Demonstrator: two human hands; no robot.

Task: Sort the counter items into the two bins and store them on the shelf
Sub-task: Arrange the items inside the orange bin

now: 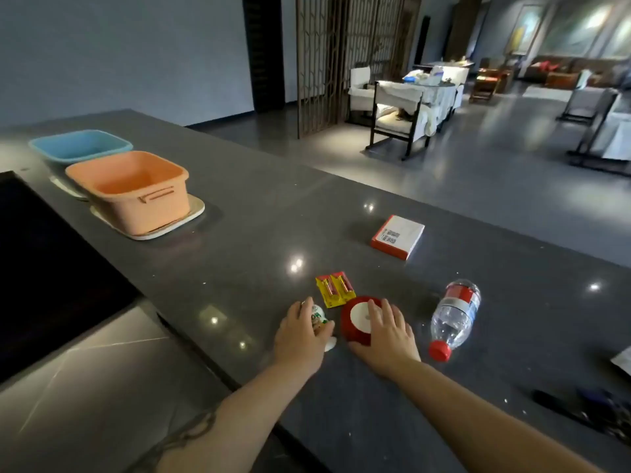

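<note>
Dark speckled stone counter [259, 213] runs across a dim lounge, and the sorting has barely begun: both bins look empty from here. Nearest the person, a red ribbon spool [355, 319] with a white paper face lies flat under the right hand [387, 331], whose fingers are spread over its top, palm down, not yet closed round the rim. Just beside it at nine o'clock, the left hand [300, 334] cups a small white bottle [319, 319] with a green printed label, lying on its side; whether the fingers truly clamp it I cannot tell.

At twelve o'clock from the spool, touching or nearly so, sits a yellow-and-red battery pack [334, 290]. At three o'clock a clear water bottle [454, 317] lies down, long axis running from two o'clock to its red cap at seven. Farther off at one o'clock rests a white-and-orange box [397, 236].

The orange bin [136, 196] stands well apart at ten o'clock, the blue bin [80, 145] behind it; the left hand is the nearer, so I judge its carry shorter.
</note>
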